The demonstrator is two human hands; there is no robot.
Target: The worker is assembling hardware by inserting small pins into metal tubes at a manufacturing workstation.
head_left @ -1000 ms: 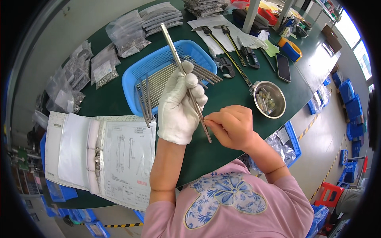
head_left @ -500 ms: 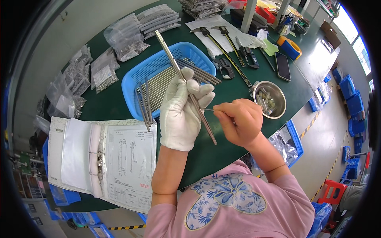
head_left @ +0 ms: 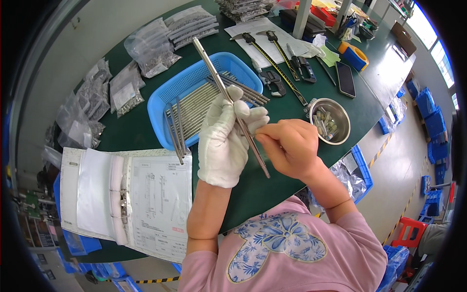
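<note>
My left hand [head_left: 225, 141], in a white glove, grips a long metal rod [head_left: 214, 73] that slants from upper left to lower right above the green table [head_left: 272, 180]. My bare right hand [head_left: 290, 147] is closed beside it, pinching a small thin pin against the rod's middle. Just beyond the hands lies a blue mesh basket [head_left: 165, 100] with several similar metal rods in it. A small steel bowl [head_left: 340, 116] with little parts stands to the right of my right hand.
An open binder with a drawing sheet [head_left: 146, 199] lies at the left front. Bags of small metal parts [head_left: 126, 87] line the far left. Calipers [head_left: 277, 56], a phone [head_left: 345, 79] and a tape roll [head_left: 354, 54] lie at the back right. Blue crates [head_left: 428, 102] stand on the floor.
Both hands have lifted slightly and come closer together. My right hand moved from the rod's lower end up toward its middle, now touching my gloved fingers.
</note>
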